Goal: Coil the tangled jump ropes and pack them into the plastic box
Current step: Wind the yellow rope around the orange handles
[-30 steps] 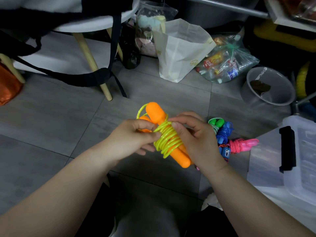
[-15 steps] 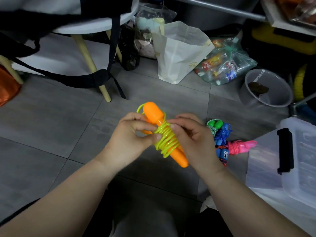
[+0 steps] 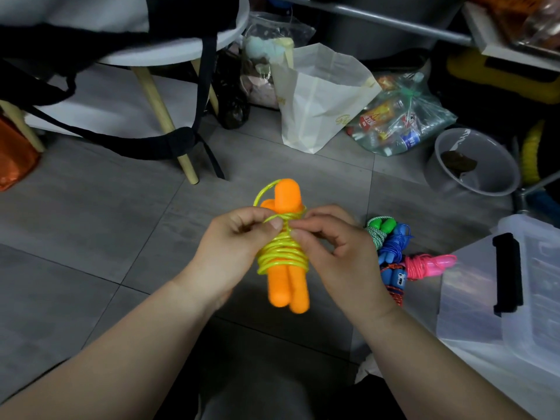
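**Between left hand (image 3: 233,247) and right hand (image 3: 336,256): yellow rope (image 3: 283,256) wound on its handles (image 3: 288,286)**

Between the two hands, held up off the floor (image 3: 91,237), the yellow rope is wrapped in many turns round its two orange handles. The handles lie side by side, pointing away from the person. The left hand's thumb and forefinger pinch a strand near the top of the wraps. The right hand's fingertips pinch the cord just opposite, so both hands are clamped on the yellow rope and nearly touch. Just right of the right hand, the other ropes (image 3: 394,244) lie heaped on the floor: green, blue and pink bundles. Farther right stands the clear box (image 3: 472,298) with a black latch (image 3: 509,274). Well beyond the hands a paper bag (image 3: 318,95) stands, and right of it a grey tub (image 3: 472,183).
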A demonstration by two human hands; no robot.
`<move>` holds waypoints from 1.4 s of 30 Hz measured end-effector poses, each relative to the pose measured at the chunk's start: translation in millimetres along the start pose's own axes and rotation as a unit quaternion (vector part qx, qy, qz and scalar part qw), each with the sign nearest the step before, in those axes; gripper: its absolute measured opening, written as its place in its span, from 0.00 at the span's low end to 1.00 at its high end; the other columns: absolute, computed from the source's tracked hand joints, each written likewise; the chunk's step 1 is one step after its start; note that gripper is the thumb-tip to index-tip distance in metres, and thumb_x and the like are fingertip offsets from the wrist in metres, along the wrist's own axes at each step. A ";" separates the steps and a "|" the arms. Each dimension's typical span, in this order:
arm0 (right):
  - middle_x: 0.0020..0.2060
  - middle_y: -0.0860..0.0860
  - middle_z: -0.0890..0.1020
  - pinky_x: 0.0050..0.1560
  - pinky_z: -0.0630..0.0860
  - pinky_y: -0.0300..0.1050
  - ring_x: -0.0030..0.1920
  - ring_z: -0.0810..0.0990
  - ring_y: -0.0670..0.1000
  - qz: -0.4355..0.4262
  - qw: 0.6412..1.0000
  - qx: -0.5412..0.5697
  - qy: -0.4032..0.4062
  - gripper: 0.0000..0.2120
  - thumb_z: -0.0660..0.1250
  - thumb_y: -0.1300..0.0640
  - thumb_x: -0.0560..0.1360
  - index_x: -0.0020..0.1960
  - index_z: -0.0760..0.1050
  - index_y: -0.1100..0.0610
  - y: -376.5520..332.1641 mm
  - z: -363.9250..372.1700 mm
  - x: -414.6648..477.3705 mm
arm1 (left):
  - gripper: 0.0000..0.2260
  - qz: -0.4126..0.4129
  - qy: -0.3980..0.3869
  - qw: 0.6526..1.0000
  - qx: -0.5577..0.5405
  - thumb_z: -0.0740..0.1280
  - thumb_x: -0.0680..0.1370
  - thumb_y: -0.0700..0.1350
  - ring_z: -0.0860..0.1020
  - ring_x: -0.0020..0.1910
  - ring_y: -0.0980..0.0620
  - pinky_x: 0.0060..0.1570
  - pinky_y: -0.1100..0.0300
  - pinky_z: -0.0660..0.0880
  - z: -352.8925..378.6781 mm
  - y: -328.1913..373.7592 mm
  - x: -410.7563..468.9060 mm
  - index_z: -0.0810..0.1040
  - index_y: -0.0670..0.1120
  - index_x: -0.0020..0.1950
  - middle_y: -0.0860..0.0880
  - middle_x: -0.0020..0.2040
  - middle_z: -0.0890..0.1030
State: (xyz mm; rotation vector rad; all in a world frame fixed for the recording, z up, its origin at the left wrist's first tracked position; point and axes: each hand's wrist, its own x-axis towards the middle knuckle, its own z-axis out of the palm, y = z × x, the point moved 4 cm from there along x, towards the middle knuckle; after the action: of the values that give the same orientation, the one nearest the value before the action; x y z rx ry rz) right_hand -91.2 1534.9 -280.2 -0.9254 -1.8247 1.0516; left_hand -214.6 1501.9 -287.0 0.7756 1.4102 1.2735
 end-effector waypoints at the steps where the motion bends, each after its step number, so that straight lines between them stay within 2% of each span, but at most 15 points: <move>1: 0.41 0.40 0.73 0.47 0.70 0.26 0.44 0.75 0.34 0.000 1.000 -0.005 0.002 0.10 0.63 0.55 0.69 0.45 0.79 0.57 -0.1 -1.4 1.1 | 0.04 0.008 -0.008 1.000 0.016 0.66 0.74 0.38 0.75 0.41 0.53 0.39 0.68 0.73 0.8 0.5 -0.3 0.78 0.44 0.41 0.44 0.40 0.78; 3: 0.41 0.40 0.72 0.47 0.72 0.27 0.44 0.74 0.36 0.012 1.000 -0.004 -0.010 0.05 0.65 0.54 0.68 0.44 0.76 0.50 0.3 -2.4 1.7 | 0.01 0.021 -0.018 0.999 0.037 0.69 0.72 0.42 0.74 0.41 0.53 0.40 0.68 0.72 0.3 1.8 -0.7 0.78 0.46 0.42 0.43 0.41 0.78; 6: 0.44 0.40 0.71 0.48 0.71 0.28 0.44 0.73 0.37 0.042 0.999 0.000 -0.032 0.13 0.68 0.54 0.67 0.47 0.70 0.42 2.7 -4.4 2.2 | 0.05 0.047 -0.024 0.997 0.063 0.68 0.72 0.39 0.74 0.39 0.57 0.38 0.70 0.72 -2.1 3.5 -1.7 0.77 0.48 0.41 0.46 0.39 0.77; 10: 0.42 0.39 0.72 0.47 0.71 0.27 0.43 0.73 0.36 0.022 0.999 -0.006 -0.047 0.09 0.65 0.52 0.67 0.47 0.73 0.49 0.7 -6.7 5.6 | 0.05 0.080 -0.052 0.994 0.060 0.71 0.66 0.43 0.74 0.37 0.61 0.38 0.71 0.72 0.0 7.4 -2.9 0.77 0.49 0.40 0.53 0.38 0.78; 13: 0.40 0.39 0.71 0.44 0.69 0.25 0.41 0.72 0.35 -0.012 0.998 -0.054 -0.043 0.12 0.63 0.52 0.68 0.46 0.76 0.58 -1.6 -8.2 7.5 | 0.07 0.078 -0.042 0.995 0.051 0.72 0.66 0.40 0.75 0.34 0.65 0.36 0.74 0.72 -1.2 5.0 -1.7 0.78 0.50 0.39 0.58 0.32 0.81; 15: 0.38 0.41 0.71 0.41 0.69 0.26 0.39 0.71 0.39 -0.034 0.994 -0.093 -0.054 0.14 0.63 0.53 0.67 0.44 0.77 0.62 -3.3 -9.1 8.5 | 0.08 0.081 -0.033 0.994 0.061 0.71 0.69 0.38 0.76 0.34 0.66 0.37 0.74 0.73 -2.4 3.5 -1.0 0.78 0.51 0.38 0.61 0.31 0.81; 18: 0.35 0.44 0.71 0.37 0.68 0.28 0.37 0.70 0.42 -0.039 0.991 -0.113 -0.058 0.12 0.62 0.53 0.66 0.41 0.76 0.63 -0.3 -10.2 7.4 | 0.04 0.082 -0.065 0.985 0.140 0.69 0.68 0.43 0.76 0.34 0.64 0.36 0.75 0.71 1.2 4.6 -0.9 0.77 0.52 0.38 0.61 0.30 0.80; 21: 0.33 0.41 0.70 0.36 0.69 0.30 0.36 0.71 0.41 -0.008 0.992 -0.097 -0.076 0.10 0.64 0.52 0.65 0.40 0.75 0.59 4.5 -8.9 4.4 | 0.08 0.076 -0.070 0.974 0.200 0.70 0.69 0.39 0.75 0.30 0.66 0.32 0.76 0.69 2.7 0.4 -1.2 0.75 0.51 0.36 0.64 0.27 0.78; 23: 0.34 0.42 0.72 0.37 0.71 0.36 0.36 0.72 0.42 0.049 0.993 -0.047 -0.093 0.08 0.69 0.54 0.64 0.40 0.71 0.51 7.6 -8.3 3.0 | 0.04 0.066 -0.048 0.977 0.196 0.67 0.64 0.43 0.74 0.28 0.66 0.30 0.76 0.68 0.0 -0.7 0.6 0.75 0.51 0.34 0.61 0.27 0.78; 25: 0.36 0.45 0.73 0.41 0.73 0.39 0.37 0.73 0.42 0.093 0.991 0.002 -0.091 0.11 0.69 0.56 0.63 0.38 0.68 0.48 9.2 -8.3 3.1 | 0.05 0.062 -0.031 0.981 0.181 0.68 0.68 0.41 0.73 0.29 0.63 0.29 0.75 0.67 -2.4 -2.0 1.8 0.75 0.49 0.35 0.55 0.28 0.77; 27: 0.37 0.46 0.75 0.44 0.74 0.35 0.39 0.75 0.42 0.093 0.993 0.006 -0.073 0.08 0.68 0.56 0.64 0.36 0.69 0.48 7.3 -8.1 3.3 | 0.10 0.054 -0.017 0.984 0.171 0.66 0.73 0.34 0.71 0.30 0.61 0.29 0.75 0.66 -3.5 -3.5 2.2 0.74 0.47 0.36 0.51 0.31 0.74; 29: 0.38 0.44 0.75 0.45 0.74 0.30 0.41 0.75 0.41 0.092 0.994 0.008 -0.066 0.04 0.68 0.55 0.65 0.37 0.74 0.52 5.6 -6.9 2.9 | 0.11 0.041 -0.008 0.987 0.154 0.63 0.74 0.33 0.70 0.30 0.60 0.28 0.74 0.66 -3.4 -3.2 1.6 0.74 0.46 0.36 0.50 0.31 0.73; 34: 0.39 0.40 0.74 0.48 0.73 0.30 0.44 0.75 0.40 0.066 0.993 -0.035 -0.096 0.12 0.66 0.57 0.66 0.46 0.79 0.63 3.5 -3.6 3.4 | 0.11 0.014 0.022 0.991 0.131 0.61 0.76 0.35 0.70 0.28 0.60 0.27 0.71 0.67 -5.3 -4.9 4.7 0.72 0.46 0.36 0.49 0.31 0.72; 38: 0.38 0.46 0.76 0.45 0.71 0.28 0.42 0.75 0.41 0.008 0.996 -0.077 -0.045 0.12 0.65 0.55 0.69 0.43 0.80 0.64 2.4 -6.3 5.3 | 0.09 0.016 -0.004 0.991 0.136 0.62 0.76 0.37 0.72 0.32 0.59 0.30 0.72 0.68 0.3 -3.1 0.6 0.74 0.45 0.37 0.48 0.33 0.75; 42: 0.37 0.50 0.78 0.44 0.71 0.30 0.40 0.74 0.42 -0.037 0.994 -0.098 -0.006 0.12 0.62 0.57 0.69 0.40 0.79 0.65 -0.8 -6.8 3.7 | 0.08 0.004 0.000 0.991 0.133 0.62 0.76 0.38 0.74 0.34 0.55 0.32 0.69 0.70 1.4 -2.9 -1.3 0.76 0.45 0.38 0.46 0.35 0.77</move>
State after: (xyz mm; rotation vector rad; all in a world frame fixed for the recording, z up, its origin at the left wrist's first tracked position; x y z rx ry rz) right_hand -86.7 1539.9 -276.2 -0.9600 -1.9822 0.8448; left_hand -212.4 1500.4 -289.4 0.9607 1.5982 1.1027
